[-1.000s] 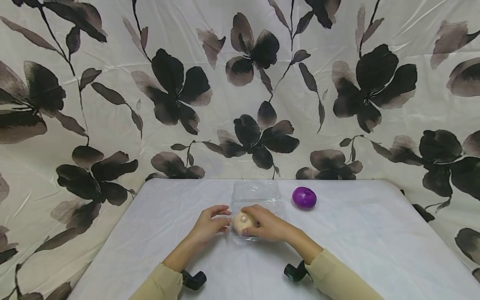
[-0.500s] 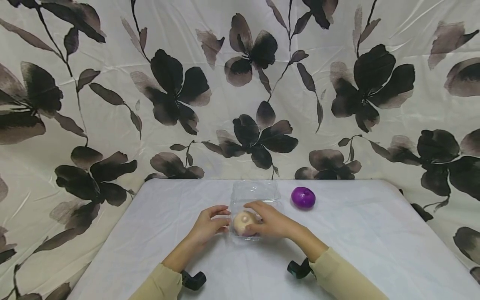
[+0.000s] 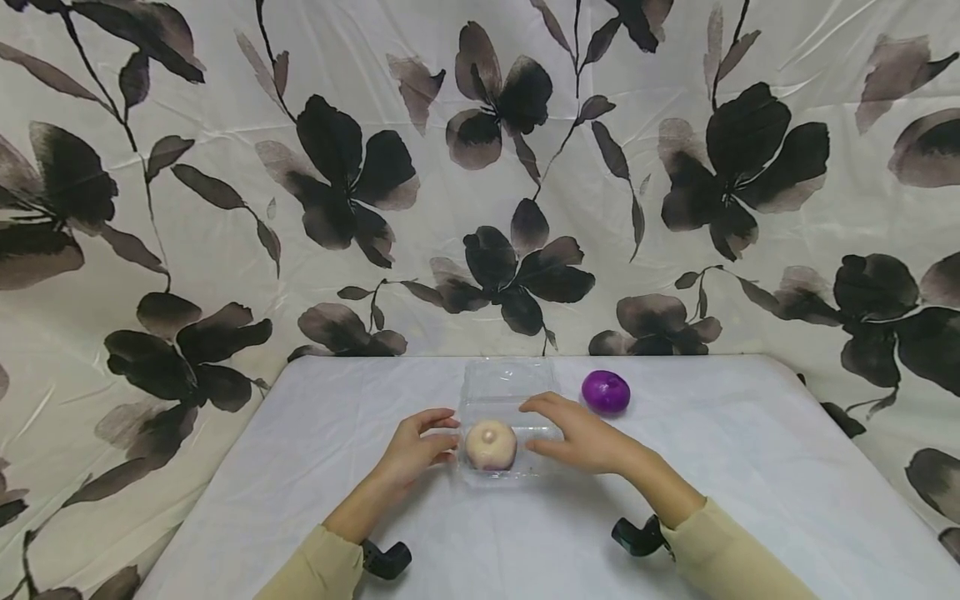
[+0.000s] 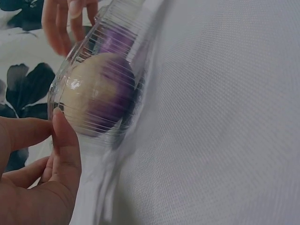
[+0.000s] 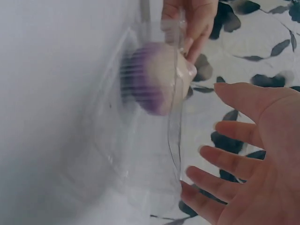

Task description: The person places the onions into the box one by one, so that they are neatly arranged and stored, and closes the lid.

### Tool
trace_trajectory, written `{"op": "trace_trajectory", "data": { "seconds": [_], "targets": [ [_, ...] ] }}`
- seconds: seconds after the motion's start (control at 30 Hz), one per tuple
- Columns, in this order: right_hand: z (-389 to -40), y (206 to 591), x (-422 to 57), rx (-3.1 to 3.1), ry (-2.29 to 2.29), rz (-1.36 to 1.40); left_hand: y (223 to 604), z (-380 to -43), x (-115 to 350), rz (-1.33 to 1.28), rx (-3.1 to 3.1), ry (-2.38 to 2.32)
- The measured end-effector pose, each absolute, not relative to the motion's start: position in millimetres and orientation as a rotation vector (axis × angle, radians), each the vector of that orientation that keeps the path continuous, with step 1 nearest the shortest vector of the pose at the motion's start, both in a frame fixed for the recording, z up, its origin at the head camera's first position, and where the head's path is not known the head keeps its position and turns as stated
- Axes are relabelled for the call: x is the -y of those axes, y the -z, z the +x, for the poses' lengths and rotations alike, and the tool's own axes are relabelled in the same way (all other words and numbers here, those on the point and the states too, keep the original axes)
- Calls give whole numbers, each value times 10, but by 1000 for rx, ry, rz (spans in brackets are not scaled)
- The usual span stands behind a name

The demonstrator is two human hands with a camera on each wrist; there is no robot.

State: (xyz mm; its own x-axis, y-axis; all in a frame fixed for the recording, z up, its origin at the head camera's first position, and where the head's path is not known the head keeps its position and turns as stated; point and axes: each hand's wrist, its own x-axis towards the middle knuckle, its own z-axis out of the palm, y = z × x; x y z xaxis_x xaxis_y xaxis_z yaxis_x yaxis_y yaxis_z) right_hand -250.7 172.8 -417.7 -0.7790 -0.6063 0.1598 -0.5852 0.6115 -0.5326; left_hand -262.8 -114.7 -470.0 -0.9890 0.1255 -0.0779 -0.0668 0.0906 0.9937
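A clear plastic clamshell box (image 3: 508, 382) lies on the table with its lid raised toward the back. In its left half sits a round turnip (image 3: 491, 446), cream on top and purple beneath, with a small nub. My left hand (image 3: 412, 450) is at the box's left side; the left wrist view shows its thumb and index finger pinching the rim beside the turnip (image 4: 96, 93). Over the right half of the box hovers my right hand (image 3: 592, 437), holding nothing. Its fingers spread apart in the right wrist view, away from the turnip (image 5: 152, 79).
A glossy purple round vegetable (image 3: 606, 392) sits on the white-covered table (image 3: 337, 417), behind and right of the box. Beyond the table's back edge hangs a floral cloth (image 3: 502, 167). A dark wrist device (image 3: 637, 536) juts out under each sleeve.
My right hand has let go of the turnip and drawn back to the right, its fingers opening. The turnip stays in the box's left half. My left hand keeps its place.
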Motion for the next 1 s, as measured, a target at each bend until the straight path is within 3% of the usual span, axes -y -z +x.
{"op": "trace_trajectory", "data": {
  "seconds": [0.5,1.0],
  "targets": [
    [-2438,3985,-2246,-2894,915,-931,4703,-2621,1154,47,-2214,-2022],
    [-2579,4100,-2778,-3019,906,-786,4680,-2599,1151,47,-2192,-2039]
  ]
}}
